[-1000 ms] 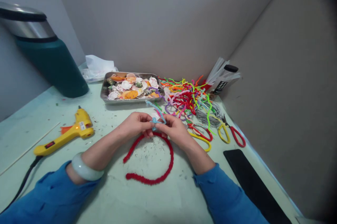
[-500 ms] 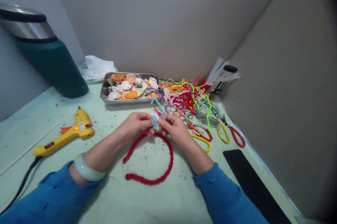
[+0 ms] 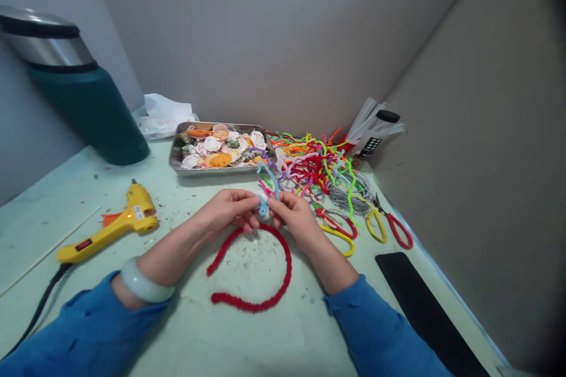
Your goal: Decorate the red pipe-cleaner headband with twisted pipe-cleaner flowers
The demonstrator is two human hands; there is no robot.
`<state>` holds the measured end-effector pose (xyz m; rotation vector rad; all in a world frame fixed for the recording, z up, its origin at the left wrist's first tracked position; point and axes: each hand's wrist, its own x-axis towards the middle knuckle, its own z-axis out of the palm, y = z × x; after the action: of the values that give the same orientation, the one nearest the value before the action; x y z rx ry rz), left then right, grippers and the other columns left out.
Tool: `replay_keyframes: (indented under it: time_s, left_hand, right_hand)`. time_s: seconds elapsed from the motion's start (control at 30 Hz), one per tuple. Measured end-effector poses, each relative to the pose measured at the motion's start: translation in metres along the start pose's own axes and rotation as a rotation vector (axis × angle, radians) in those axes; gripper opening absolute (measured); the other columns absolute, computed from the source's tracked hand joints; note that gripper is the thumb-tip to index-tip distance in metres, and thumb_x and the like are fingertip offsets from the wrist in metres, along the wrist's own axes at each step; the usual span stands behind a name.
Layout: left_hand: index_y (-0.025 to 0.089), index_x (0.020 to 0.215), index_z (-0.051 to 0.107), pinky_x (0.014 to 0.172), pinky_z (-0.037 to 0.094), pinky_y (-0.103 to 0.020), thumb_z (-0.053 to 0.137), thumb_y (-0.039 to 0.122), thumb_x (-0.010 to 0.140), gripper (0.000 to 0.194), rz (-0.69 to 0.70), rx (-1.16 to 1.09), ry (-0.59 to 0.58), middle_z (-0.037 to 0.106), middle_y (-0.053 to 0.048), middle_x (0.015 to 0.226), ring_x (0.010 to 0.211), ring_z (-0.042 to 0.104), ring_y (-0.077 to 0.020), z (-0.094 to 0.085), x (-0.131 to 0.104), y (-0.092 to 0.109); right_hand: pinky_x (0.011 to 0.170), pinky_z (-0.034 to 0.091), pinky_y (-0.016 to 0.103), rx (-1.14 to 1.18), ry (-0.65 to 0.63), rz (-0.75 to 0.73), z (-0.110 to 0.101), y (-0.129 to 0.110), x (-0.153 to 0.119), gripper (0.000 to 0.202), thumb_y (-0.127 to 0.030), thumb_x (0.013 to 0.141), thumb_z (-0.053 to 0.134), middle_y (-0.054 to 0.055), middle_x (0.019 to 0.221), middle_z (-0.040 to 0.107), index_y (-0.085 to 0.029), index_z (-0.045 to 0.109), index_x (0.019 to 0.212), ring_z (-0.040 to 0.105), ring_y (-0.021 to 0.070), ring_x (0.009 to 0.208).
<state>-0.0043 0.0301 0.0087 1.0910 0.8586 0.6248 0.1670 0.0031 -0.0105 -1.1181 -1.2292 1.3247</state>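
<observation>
Between my two hands is a light-blue pipe cleaner point(image 3: 264, 208), its lower part curled into a small looped shape and its free end point(image 3: 270, 175) sticking up and bending left. My left hand point(image 3: 234, 209) pinches the curled part from the left. From the other side, the thumb and fingers of my right hand point(image 3: 292, 215) close on it where the free end rises. Just below both hands, a headband wrapped in red fuzzy pipe cleaner point(image 3: 289, 268) lies on the table, its ends pointing left. My fingers hide some of the blue curl.
A yellow glue gun point(image 3: 110, 226) lies at left, near a teal bottle point(image 3: 95, 111). Behind my hands stand a metal tray point(image 3: 212, 171) of shells and a heap of coloured pipe cleaners point(image 3: 313, 167). Scissors point(image 3: 395, 229), a wire coil point(image 3: 354, 191) and a black strip point(image 3: 420, 300) are at right.
The fingers of my left hand have shifted slightly, showing more of the blue curl. The pipe cleaner's free end has tilted a little to the right. The red headband lies as before.
</observation>
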Motion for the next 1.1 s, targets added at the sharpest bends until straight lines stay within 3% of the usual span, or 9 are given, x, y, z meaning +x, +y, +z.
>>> replay_keyframes:
  time_s: [0.2, 0.6, 1.1]
  left_hand:
    - [0.012, 0.074, 0.062, 0.048, 0.048, -0.021, 0.07, 0.031, 0.071, 0.021, -0.022, 0.087, 0.016, 0.064, -0.003, 0.055, 0.046, 0.058, -0.0106, 0.0005, -0.0008, 0.0003]
    - [0.013, 0.068, 0.06, 0.049, 0.047, -0.023, 0.071, 0.029, 0.068, 0.019, 0.011, 0.072, 0.03, 0.064, -0.004, 0.063, 0.047, 0.057, -0.011, -0.0022, -0.001, -0.0008]
    - [0.013, 0.066, 0.06, 0.045, 0.043, -0.02, 0.069, 0.03, 0.071, 0.02, 0.015, 0.151, 0.007, 0.061, -0.003, 0.049, 0.044, 0.056, -0.0112, 0.0005, -0.0023, -0.001]
  right_hand:
    - [0.041, 0.031, 0.019, -0.004, 0.015, -0.002, 0.0003, -0.0012, 0.0003, 0.024, -0.035, 0.077, 0.062, -0.005, 0.054, 0.053, -0.016, 0.053, 0.066, 0.043, 0.0053, 0.04]
    - [0.043, 0.033, 0.02, -0.072, -0.004, -0.034, 0.0012, -0.003, -0.0022, 0.027, -0.038, 0.078, 0.061, -0.005, 0.054, 0.051, -0.018, 0.05, 0.064, 0.044, 0.0065, 0.043]
    - [0.043, 0.032, 0.02, -0.138, -0.019, -0.066, 0.0015, 0.0005, -0.0013, 0.027, -0.039, 0.078, 0.061, -0.005, 0.054, 0.05, -0.018, 0.051, 0.065, 0.043, 0.007, 0.043]
